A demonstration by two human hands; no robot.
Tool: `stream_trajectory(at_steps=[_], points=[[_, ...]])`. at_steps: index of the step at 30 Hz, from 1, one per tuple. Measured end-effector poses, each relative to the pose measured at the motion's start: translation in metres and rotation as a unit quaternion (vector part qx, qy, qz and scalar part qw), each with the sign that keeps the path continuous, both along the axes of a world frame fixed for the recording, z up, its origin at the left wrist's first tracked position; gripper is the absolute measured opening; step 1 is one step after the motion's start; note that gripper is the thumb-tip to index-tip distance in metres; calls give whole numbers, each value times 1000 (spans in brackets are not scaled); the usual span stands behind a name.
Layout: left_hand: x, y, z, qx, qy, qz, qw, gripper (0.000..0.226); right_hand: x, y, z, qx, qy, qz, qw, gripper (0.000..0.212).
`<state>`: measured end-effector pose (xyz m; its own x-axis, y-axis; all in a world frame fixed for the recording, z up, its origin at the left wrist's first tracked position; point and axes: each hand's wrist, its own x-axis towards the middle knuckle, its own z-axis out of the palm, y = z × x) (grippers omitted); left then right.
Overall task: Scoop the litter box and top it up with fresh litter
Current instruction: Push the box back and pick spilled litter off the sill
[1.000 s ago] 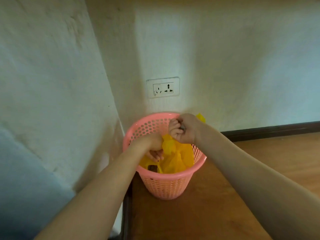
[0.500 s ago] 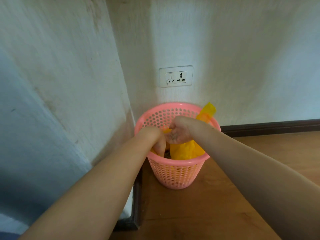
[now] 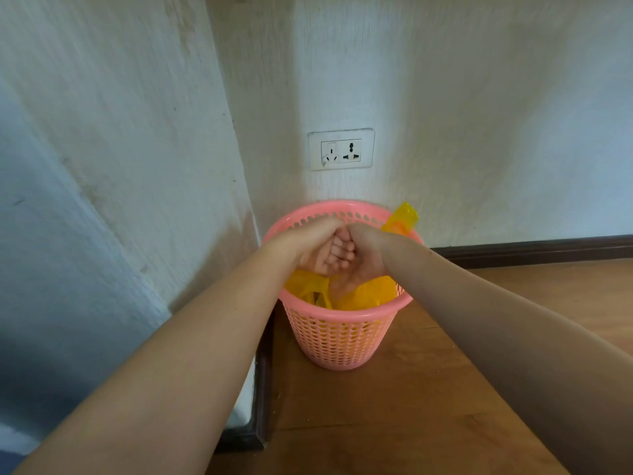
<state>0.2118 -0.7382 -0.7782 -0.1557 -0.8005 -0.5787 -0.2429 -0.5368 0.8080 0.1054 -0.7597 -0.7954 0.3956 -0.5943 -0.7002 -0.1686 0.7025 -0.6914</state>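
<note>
We've got both hands over the pink bin in the corner, left hand and right hand pressed together w/ fingers curled; can't tell if they pinch the yellow bag lining it. Litter box isn't in view. Best, we'd say: keep hands low over the bin so nothing drops on the floor.

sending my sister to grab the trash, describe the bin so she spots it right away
Find the room corner where the white walls meet, under the wall socket. On the wooden floor right there stands a small round pink bin. Its sides are full of little holes, and a yellow plastic bag sits inside, one end poking up over the back rim.
</note>
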Motion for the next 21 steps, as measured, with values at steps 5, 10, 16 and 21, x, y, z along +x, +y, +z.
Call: stream_trajectory(at_steps=[5,10,16,21], points=[[-5,4,-11,-2,-142,2,990,30,-7,-3,6,13,20,-29,999,47],[-3,1,3,7,-34,49,998,31,-3,0,12,-4,27,-28,999,32],[-4,6,-4,-17,-169,44,985,26,-2,10,29,-50,86,23,995,46],[-3,6,4,32,-71,55,995,33,5,13,25,-79,95,22,992,27]])
